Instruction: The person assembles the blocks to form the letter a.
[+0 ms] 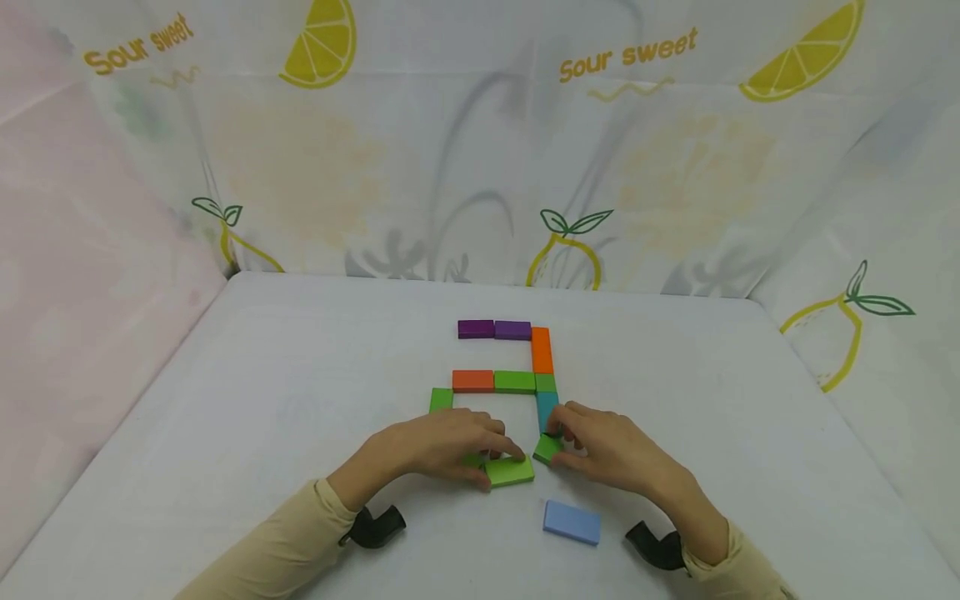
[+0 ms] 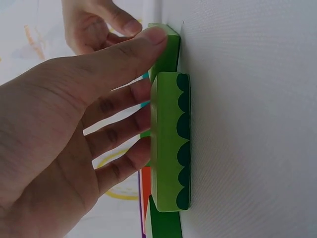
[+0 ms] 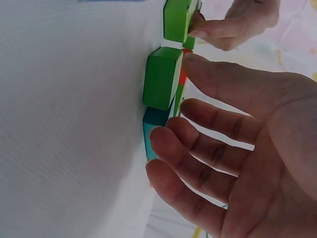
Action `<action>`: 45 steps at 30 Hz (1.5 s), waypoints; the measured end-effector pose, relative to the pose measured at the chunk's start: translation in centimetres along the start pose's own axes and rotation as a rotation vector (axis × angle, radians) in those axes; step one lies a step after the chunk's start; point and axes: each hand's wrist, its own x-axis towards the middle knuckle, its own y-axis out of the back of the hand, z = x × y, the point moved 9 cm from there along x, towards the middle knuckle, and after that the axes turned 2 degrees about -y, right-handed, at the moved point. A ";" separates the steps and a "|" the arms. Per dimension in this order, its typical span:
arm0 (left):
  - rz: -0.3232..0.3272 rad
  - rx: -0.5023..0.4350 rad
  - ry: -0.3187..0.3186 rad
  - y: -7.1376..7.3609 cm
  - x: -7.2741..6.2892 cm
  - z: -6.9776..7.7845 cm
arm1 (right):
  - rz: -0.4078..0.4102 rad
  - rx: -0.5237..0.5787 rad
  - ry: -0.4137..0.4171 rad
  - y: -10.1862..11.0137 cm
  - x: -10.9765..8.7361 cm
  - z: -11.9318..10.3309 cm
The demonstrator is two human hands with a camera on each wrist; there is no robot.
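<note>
In the head view my left hand [image 1: 446, 446] is bent over a light green block [image 1: 510, 472], a fingertip at its far right corner and the thumb by its left end. The left wrist view shows this block's scalloped dark green side [image 2: 183, 144] and fingertips partly hidden behind it. My right hand [image 1: 615, 446] pinches a short green block [image 1: 547, 451] between thumb and index finger. That block sits at an angle below a teal block [image 1: 548, 410]. Close by on the right, the other right fingers curl loosely. Another green block [image 1: 472, 460] is mostly covered by the left hand.
Two purple blocks [image 1: 495, 330], an orange block [image 1: 542, 350], a red-orange block [image 1: 473, 382] and several green blocks [image 1: 514, 382] form joined lines on the white table [image 1: 300, 350]. A light blue block [image 1: 572, 522] lies apart, nearer the front. A printed curtain [image 1: 450, 150] hangs behind.
</note>
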 end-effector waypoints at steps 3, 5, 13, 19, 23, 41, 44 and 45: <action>0.006 0.005 0.004 0.0 0.0 0.0 | 0.003 0.003 0.023 -0.1 0.0 -0.2; 0.010 0.005 0.004 0.1 0.1 0.1 | 0.008 0.003 0.033 -0.1 0.0 -0.3; 0.022 0.001 -0.005 0.1 0.1 0.2 | 0.016 -0.010 0.040 -0.3 -0.1 -0.3; 0.019 -0.018 0.006 -0.3 0.0 0.2 | 0.017 -0.014 0.045 -0.4 -0.1 -0.3; 0.020 -0.021 -0.002 -0.5 0.1 0.1 | 0.008 -0.014 0.040 -0.5 -0.1 -0.4; -0.038 -0.115 0.159 2.2 -3.4 -4.0 | -0.060 0.046 0.112 -1.1 0.3 -2.3; -0.050 -0.108 0.165 1.8 -3.1 -4.1 | -0.090 0.045 0.112 -1.8 0.4 -2.6; -0.048 -0.105 0.168 1.8 -3.1 -4.1 | -0.094 0.041 0.112 -2.0 0.4 -2.6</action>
